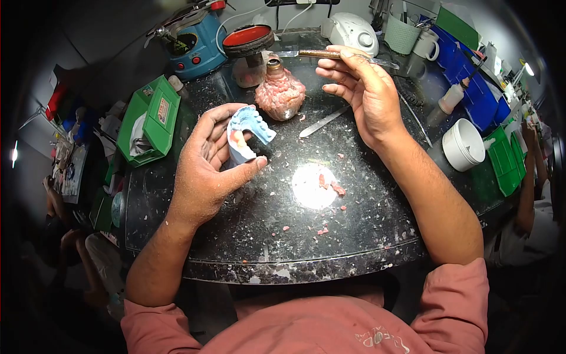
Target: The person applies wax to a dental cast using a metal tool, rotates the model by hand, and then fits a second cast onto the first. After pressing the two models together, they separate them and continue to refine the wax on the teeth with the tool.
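A blue dental model [250, 121], curved like a horseshoe with a paler base and an orange-pink patch inside, rests in my left hand [203, 168], its thumb against the lower end. My right hand [371, 91] pinches a brown-handled tool [321, 53] between thumb and fingers. The tool's flat metal tip points left, just right of a round dish [247, 39] with a red inside. Below that tip stands a wax-covered burner [280, 91] with a metal neck. A metal blade [323, 123] lies on the dark table [265, 206] beneath my right hand.
Pink wax crumbs [337, 189] lie near a bright light spot. Green bins [159, 118], a blue machine [194, 47] and a white device [352, 34] stand around the back and left. A white tub [463, 145] is at right. Other people's arms show at both sides.
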Available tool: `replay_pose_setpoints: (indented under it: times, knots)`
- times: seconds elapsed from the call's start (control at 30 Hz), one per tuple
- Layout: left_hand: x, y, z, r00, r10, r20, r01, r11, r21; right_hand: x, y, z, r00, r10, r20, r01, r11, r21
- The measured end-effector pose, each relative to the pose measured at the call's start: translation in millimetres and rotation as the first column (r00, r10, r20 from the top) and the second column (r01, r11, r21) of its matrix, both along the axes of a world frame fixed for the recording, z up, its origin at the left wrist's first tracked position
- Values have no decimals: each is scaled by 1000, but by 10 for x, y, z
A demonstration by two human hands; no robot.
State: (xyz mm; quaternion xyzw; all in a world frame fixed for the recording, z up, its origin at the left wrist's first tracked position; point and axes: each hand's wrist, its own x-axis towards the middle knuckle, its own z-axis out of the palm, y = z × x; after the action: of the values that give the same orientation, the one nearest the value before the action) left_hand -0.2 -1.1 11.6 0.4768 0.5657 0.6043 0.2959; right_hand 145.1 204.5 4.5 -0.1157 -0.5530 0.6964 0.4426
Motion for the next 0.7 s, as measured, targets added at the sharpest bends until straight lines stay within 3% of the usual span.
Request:
replay_pose_setpoints:
  times: [0.7]
  knots:
    - [-26,18,-10,998,-11,-62,11,1000,2,7,10,-7,1000,6,9,-6,999,-52]
